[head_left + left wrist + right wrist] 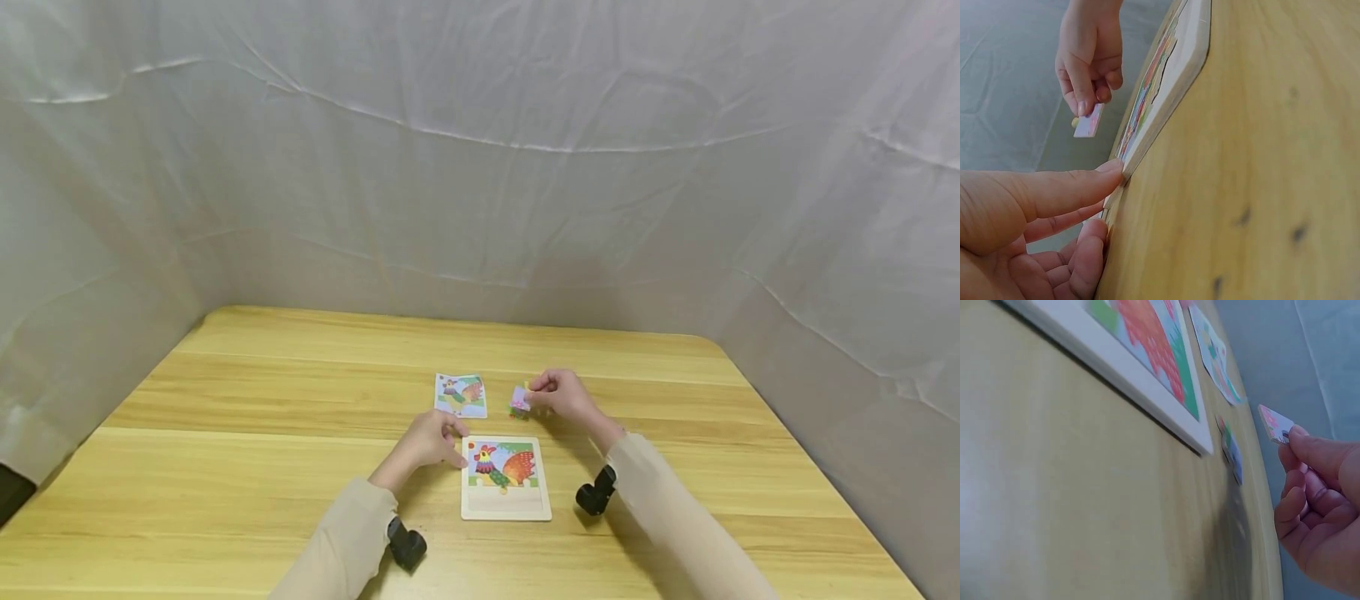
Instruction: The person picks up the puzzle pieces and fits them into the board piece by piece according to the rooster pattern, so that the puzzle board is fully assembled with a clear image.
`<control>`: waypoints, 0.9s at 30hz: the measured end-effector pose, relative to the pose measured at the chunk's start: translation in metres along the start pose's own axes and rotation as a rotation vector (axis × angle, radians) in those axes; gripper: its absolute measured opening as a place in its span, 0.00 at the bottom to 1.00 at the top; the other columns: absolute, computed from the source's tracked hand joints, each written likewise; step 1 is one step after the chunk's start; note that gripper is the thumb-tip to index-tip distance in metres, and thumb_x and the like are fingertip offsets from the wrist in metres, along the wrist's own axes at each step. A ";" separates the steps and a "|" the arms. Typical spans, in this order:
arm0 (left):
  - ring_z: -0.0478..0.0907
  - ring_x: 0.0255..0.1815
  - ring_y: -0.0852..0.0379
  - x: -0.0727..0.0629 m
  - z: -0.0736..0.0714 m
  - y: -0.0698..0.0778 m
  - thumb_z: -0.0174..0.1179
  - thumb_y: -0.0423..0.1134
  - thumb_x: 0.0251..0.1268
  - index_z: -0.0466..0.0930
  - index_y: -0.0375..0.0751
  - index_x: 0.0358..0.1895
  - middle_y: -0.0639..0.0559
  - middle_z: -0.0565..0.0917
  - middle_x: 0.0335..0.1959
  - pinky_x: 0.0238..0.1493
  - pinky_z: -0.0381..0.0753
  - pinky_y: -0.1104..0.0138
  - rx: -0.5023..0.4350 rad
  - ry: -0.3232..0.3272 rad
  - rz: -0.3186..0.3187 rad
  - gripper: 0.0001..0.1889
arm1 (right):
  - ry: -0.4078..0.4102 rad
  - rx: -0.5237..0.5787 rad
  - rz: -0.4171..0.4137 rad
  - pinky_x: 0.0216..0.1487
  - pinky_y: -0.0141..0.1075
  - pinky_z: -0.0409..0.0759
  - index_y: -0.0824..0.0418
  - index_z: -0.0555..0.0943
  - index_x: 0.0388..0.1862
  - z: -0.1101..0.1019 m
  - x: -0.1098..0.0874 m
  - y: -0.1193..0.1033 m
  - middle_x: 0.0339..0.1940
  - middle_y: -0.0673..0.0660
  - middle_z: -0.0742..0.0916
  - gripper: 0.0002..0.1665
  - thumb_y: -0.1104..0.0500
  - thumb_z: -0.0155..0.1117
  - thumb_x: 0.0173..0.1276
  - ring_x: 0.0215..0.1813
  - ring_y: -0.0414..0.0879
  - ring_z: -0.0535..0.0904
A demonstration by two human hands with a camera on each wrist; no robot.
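A wooden puzzle board [506,514] lies flat, its rooster picture filled in at the top and bare wood along the bottom strip. My left hand [431,439] holds the board's upper left corner, thumb against the left edge and fingers around the top. In the left wrist view that thumb [1079,187] presses right at the frame's rim. Above the table, my right hand [564,393] pinches a lilac puzzle piece [1274,424] with pink marks between thumb and fingertips. Below that piece, loose puzzle pieces [1230,450] lie on the table, beyond the board's upper right corner.
A paper picture card [461,396] of the same rooster lies behind the board, slightly left. The wooden table [262,483] runs back to grey cloth curtains [480,208] that hang behind and on both sides.
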State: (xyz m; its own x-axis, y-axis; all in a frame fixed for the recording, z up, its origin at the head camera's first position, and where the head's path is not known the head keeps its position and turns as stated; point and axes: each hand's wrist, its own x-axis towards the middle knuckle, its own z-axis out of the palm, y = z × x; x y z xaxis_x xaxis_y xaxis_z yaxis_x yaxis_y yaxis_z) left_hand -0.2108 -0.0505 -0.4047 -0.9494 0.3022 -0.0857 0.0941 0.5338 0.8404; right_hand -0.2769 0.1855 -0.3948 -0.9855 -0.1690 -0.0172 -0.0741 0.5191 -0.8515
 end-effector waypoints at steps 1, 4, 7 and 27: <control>0.63 0.17 0.60 0.000 0.000 0.000 0.69 0.25 0.35 0.79 0.33 0.35 0.51 0.69 0.17 0.18 0.64 0.71 -0.003 0.000 -0.002 0.17 | -0.006 0.004 0.002 0.21 0.32 0.70 0.69 0.77 0.30 0.001 -0.003 -0.001 0.21 0.54 0.79 0.06 0.68 0.65 0.54 0.22 0.45 0.71; 0.63 0.17 0.60 0.000 0.000 0.000 0.69 0.25 0.35 0.79 0.33 0.35 0.51 0.69 0.18 0.18 0.65 0.71 -0.004 0.000 -0.006 0.17 | -0.032 0.014 -0.010 0.21 0.31 0.69 0.69 0.77 0.30 0.004 -0.010 -0.001 0.21 0.54 0.80 0.07 0.67 0.65 0.54 0.22 0.44 0.71; 0.63 0.17 0.60 0.000 0.000 0.000 0.69 0.25 0.35 0.79 0.33 0.35 0.51 0.69 0.18 0.18 0.65 0.71 -0.004 0.000 -0.010 0.17 | -0.056 0.029 -0.027 0.20 0.29 0.67 0.69 0.78 0.30 0.007 -0.016 -0.002 0.20 0.54 0.79 0.07 0.67 0.65 0.54 0.20 0.43 0.69; 0.62 0.16 0.60 0.003 0.001 0.000 0.69 0.25 0.36 0.79 0.33 0.36 0.52 0.68 0.17 0.17 0.64 0.72 -0.006 0.000 -0.009 0.17 | -0.203 0.081 -0.089 0.17 0.28 0.66 0.71 0.77 0.28 0.025 -0.051 -0.008 0.16 0.51 0.78 0.08 0.66 0.66 0.53 0.16 0.39 0.67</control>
State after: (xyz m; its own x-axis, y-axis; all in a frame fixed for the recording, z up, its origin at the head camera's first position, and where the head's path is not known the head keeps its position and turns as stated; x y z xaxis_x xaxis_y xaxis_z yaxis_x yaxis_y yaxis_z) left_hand -0.2130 -0.0493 -0.4051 -0.9501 0.2976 -0.0937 0.0835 0.5318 0.8428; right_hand -0.2219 0.1688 -0.4005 -0.9240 -0.3803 -0.0386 -0.1385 0.4271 -0.8935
